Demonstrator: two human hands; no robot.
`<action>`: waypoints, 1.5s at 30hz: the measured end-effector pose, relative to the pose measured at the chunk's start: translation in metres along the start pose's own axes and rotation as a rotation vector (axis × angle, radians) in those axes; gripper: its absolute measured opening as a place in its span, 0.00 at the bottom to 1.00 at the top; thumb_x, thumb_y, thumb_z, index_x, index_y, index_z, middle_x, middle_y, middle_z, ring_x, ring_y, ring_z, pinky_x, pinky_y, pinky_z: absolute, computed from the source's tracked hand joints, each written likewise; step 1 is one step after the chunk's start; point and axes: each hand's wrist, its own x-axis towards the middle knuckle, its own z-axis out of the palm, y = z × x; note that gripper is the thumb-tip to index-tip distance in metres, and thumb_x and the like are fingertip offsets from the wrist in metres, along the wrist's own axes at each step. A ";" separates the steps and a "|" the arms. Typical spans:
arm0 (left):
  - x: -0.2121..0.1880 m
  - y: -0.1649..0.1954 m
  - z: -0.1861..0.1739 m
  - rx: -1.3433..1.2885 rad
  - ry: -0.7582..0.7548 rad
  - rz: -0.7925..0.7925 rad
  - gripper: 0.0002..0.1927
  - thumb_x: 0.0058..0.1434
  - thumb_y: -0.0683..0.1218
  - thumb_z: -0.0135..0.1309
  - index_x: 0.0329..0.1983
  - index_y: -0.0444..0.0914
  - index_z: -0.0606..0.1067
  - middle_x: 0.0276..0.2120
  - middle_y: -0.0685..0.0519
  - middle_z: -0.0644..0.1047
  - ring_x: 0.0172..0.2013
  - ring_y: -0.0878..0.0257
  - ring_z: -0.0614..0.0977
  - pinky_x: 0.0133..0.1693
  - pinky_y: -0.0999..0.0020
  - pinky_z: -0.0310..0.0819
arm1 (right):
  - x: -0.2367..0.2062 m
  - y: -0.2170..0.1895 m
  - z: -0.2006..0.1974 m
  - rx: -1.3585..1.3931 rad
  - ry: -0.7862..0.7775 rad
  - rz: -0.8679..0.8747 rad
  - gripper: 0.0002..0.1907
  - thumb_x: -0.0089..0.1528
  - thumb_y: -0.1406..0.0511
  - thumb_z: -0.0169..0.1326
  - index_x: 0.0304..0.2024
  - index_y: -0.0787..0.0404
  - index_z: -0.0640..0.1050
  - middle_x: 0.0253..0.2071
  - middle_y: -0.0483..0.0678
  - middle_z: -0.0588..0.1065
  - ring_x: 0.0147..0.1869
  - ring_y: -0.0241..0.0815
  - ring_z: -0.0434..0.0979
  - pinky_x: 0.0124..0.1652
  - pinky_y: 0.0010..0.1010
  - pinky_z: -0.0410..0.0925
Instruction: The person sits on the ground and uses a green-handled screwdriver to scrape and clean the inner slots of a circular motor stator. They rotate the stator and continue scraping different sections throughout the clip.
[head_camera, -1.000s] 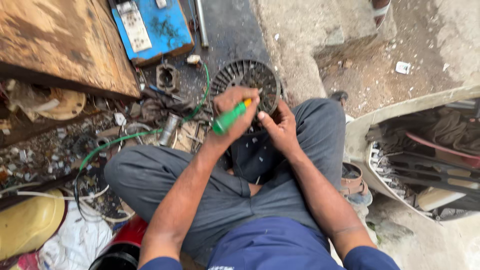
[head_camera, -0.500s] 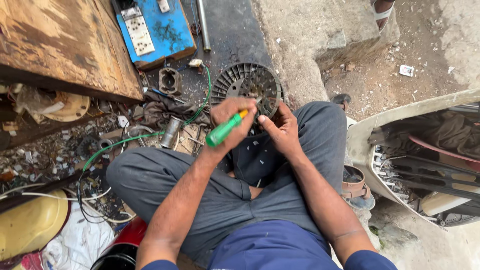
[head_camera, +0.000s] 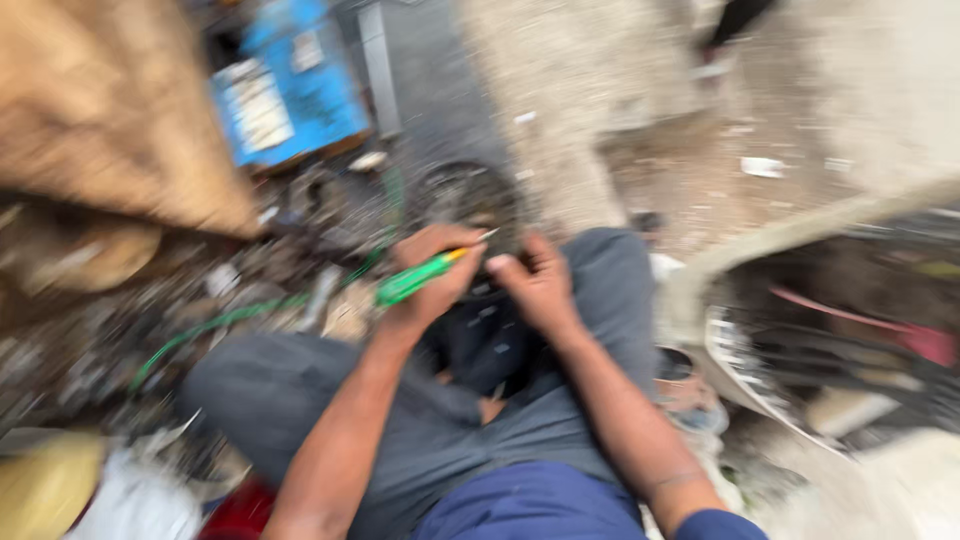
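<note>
The view is blurred by motion. My left hand (head_camera: 432, 272) grips a green-handled screwdriver (head_camera: 418, 279), its metal tip pointing right toward my right hand (head_camera: 537, 282). My right hand rests on a dark object (head_camera: 490, 335) lying in my lap between my crossed legs; what its fingers hold is hidden. Just beyond both hands lies a round dark slotted metal part (head_camera: 465, 195) on the ground.
A blue box (head_camera: 290, 85) and a wooden board (head_camera: 110, 120) lie at the upper left. Scrap parts and a green wire (head_camera: 225, 320) cover the ground at left. A curved pale rim (head_camera: 800, 240) with dark clutter stands at right. Bare concrete lies ahead.
The camera has swung sharply, blurring everything. My hands stay together over my lap, and the screwdriver has tilted flatter, its tip now pointing toward my right hand.
</note>
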 end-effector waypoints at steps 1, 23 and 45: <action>0.003 0.003 0.000 0.047 -0.009 0.036 0.10 0.57 0.36 0.67 0.39 0.36 0.77 0.36 0.46 0.83 0.38 0.53 0.86 0.40 0.63 0.80 | 0.000 -0.004 0.000 -0.003 -0.014 -0.016 0.15 0.63 0.67 0.62 0.51 0.64 0.78 0.40 0.45 0.79 0.41 0.33 0.78 0.41 0.27 0.74; 0.036 0.014 0.002 0.114 0.037 -0.038 0.14 0.69 0.42 0.53 0.54 0.34 0.79 0.49 0.41 0.83 0.51 0.51 0.84 0.52 0.59 0.79 | 0.019 -0.043 0.010 0.044 -0.021 -0.049 0.22 0.68 0.61 0.55 0.62 0.62 0.74 0.42 0.43 0.78 0.40 0.31 0.75 0.36 0.26 0.73; 0.036 -0.011 -0.104 0.743 -0.258 -0.751 0.30 0.65 0.69 0.57 0.37 0.37 0.78 0.34 0.36 0.81 0.39 0.37 0.82 0.40 0.43 0.74 | 0.012 -0.021 0.017 -0.280 0.172 0.011 0.25 0.65 0.54 0.60 0.52 0.70 0.76 0.44 0.57 0.79 0.47 0.40 0.76 0.47 0.33 0.72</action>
